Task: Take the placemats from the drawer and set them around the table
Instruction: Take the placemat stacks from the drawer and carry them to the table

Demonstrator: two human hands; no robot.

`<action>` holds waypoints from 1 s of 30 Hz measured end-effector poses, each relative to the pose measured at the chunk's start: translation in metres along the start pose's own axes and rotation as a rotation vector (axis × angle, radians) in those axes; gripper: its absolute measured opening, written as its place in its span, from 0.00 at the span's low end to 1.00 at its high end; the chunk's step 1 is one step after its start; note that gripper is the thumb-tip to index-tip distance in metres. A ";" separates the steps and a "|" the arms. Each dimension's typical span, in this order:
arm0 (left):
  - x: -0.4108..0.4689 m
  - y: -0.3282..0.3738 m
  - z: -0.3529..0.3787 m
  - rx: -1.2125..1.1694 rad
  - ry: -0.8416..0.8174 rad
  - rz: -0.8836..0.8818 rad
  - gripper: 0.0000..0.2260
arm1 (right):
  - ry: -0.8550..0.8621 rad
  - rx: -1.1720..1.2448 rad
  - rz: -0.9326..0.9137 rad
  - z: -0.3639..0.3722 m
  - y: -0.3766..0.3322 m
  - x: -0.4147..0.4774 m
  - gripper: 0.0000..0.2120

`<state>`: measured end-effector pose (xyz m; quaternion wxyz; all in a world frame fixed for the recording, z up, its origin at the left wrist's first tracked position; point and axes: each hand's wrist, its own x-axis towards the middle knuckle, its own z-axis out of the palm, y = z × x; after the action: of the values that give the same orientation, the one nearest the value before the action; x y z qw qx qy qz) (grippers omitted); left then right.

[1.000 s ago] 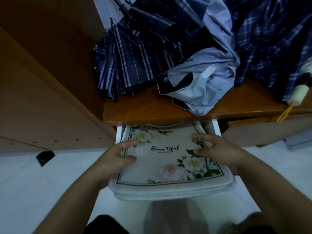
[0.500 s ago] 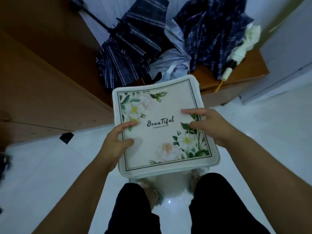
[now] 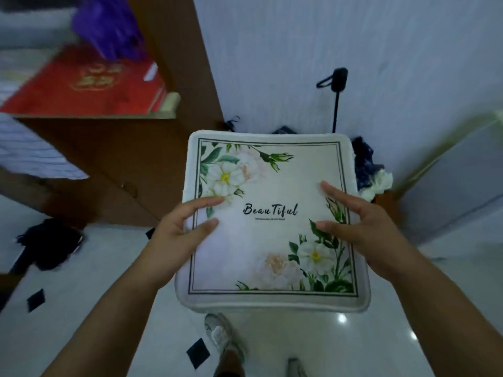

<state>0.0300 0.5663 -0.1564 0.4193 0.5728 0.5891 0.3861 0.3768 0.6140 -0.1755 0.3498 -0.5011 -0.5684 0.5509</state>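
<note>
A stack of white placemats (image 3: 272, 191) with a flower print and the word "Beautiful" is held flat in front of me, above the white floor. My left hand (image 3: 177, 232) grips the stack's left edge, thumb and forefinger lying on top. My right hand (image 3: 362, 227) grips the right edge, fingers spread over the printed flowers. The drawer is hidden behind the stack.
A brown wooden cabinet (image 3: 130, 159) stands at the left, with a red box (image 3: 89, 85) and a purple bag (image 3: 109, 25) on its shelf. A white wall (image 3: 326, 50) rises ahead with a black umbrella handle (image 3: 337, 80) against it. A dark bundle (image 3: 49, 243) lies on the floor at left.
Both hands have lifted the stack of placemats out of the drawer and raised it. The view has risen from the drawer and umbrellas to the wall and cabinet shelf.
</note>
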 end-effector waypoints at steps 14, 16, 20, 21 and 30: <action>-0.226 0.056 -0.049 -0.190 0.679 -0.138 0.14 | -0.355 -0.366 -0.373 0.126 -0.114 -0.044 0.22; -0.264 0.051 -0.062 -0.214 0.777 -0.154 0.14 | -0.429 -0.385 -0.419 0.164 -0.123 -0.054 0.21; -0.349 0.034 -0.095 -0.272 0.953 -0.176 0.13 | -0.590 -0.407 -0.481 0.253 -0.140 -0.080 0.20; -0.373 0.029 -0.104 -0.282 0.992 -0.186 0.13 | -0.634 -0.422 -0.492 0.278 -0.144 -0.090 0.19; -0.605 -0.006 -0.175 -0.248 1.376 -0.307 0.13 | -1.025 -0.421 -0.584 0.510 -0.166 -0.226 0.17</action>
<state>-0.1413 -0.0337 -0.0696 0.0642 0.0581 0.7459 0.6604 -0.0815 0.2759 -0.0543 0.0623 -0.0554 -0.8737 0.4793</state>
